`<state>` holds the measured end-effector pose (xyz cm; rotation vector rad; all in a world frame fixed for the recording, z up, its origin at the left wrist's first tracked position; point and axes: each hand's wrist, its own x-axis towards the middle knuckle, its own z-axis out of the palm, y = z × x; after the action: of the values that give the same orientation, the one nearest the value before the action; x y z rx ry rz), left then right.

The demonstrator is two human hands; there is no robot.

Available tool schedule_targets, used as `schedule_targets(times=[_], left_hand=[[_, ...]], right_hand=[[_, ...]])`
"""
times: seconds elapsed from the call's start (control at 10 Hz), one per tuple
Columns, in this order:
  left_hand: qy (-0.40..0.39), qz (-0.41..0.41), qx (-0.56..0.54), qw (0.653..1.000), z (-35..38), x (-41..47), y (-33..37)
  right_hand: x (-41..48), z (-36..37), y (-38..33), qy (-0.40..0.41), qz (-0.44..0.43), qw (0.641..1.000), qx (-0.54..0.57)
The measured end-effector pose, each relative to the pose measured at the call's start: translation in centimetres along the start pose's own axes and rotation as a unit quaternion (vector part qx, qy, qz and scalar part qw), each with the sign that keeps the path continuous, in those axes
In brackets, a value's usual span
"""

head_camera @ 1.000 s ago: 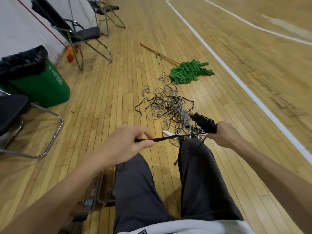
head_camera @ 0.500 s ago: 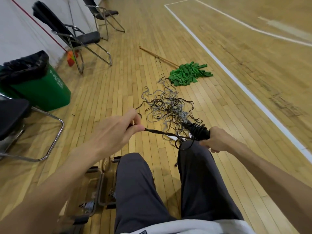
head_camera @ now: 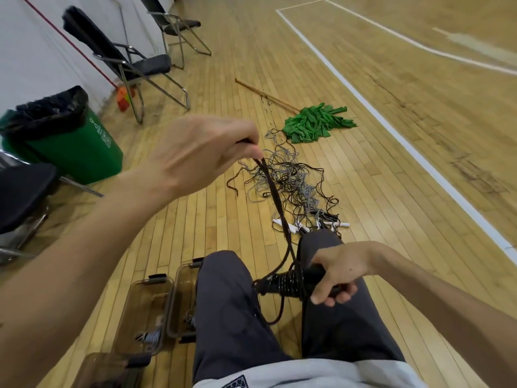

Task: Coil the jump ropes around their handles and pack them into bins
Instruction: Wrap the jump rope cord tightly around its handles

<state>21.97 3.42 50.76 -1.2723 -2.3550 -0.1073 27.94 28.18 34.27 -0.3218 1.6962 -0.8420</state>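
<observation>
Left fingers: fingertips point(head_camera: 253, 151) of the left hand point(head_camera: 195, 152) pinch the black rope point(head_camera: 275, 197), closed tight on it. The hand is raised, its back to the camera.
Right fingers: fingers point(head_camera: 340, 298) of the right hand point(head_camera: 338, 273) curl round the black handle point(head_camera: 314, 275) and grip its end. The hand sits low over the right thigh.
Rope: runs taut on a slant from the left pinch down to the handle, two strands side by side near the bottom. A slack loop point(head_camera: 277, 317) hangs below the handle, between the legs.
Coil: tight turns of rope point(head_camera: 285, 284) wrap the free part of the handle, which sticks out to the left of the right hand.
Legs: dark grey trousers point(head_camera: 232, 303), seated, knees pointing forward.
Bins: clear brownish bins point(head_camera: 131, 301) on the floor point(head_camera: 195, 219), side by side, just beside the left leg. A small grey bundle point(head_camera: 151, 337) lies in the near end of one. Another bin point(head_camera: 106, 368) at the bottom left edge, contents cannot tell.
Pile: tangled black and grey ropes point(head_camera: 288, 180) on the floor ahead of the knees, white handles point(head_camera: 291, 228) at the near edge.
Beyond: green mop point(head_camera: 316, 123) with a wooden stick, just past the pile.
Left side: green trash can point(head_camera: 75, 147) with a black liner; folding chairs point(head_camera: 134, 63) along the wall.
Right side: white court line point(head_camera: 391, 124).
</observation>
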Motion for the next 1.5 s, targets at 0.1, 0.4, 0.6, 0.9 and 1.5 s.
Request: schedule_targets(times=[0.1,0.4,0.6,0.9,1.5], left_hand=[[0.008,-0.027,-0.026,0.999,1.1,1.0,-0.2],[-0.047,-0.202,-0.197,0.958,6.6,0.8,-1.0],[-0.121,-0.327,-0.301,0.888,11.0,-2.7,0.3],[-0.295,-0.374,-0.475,0.74,13.9,-8.3,4.3],[-0.151,-0.199,-0.634,0.732,7.5,-5.2,10.4]], right_hand=[[-0.8,1.6,-1.6,-0.026,-0.044,0.996,-0.071],[-3.9,4.5,-4.8,-0.048,-0.197,0.977,-0.069],[-6.1,4.6,-4.8,0.057,-0.217,0.973,-0.055],[-5.0,5.1,-2.7,0.188,-0.147,0.961,-0.137],[-6.3,4.3,-3.8,-0.015,-0.236,0.965,0.11]])
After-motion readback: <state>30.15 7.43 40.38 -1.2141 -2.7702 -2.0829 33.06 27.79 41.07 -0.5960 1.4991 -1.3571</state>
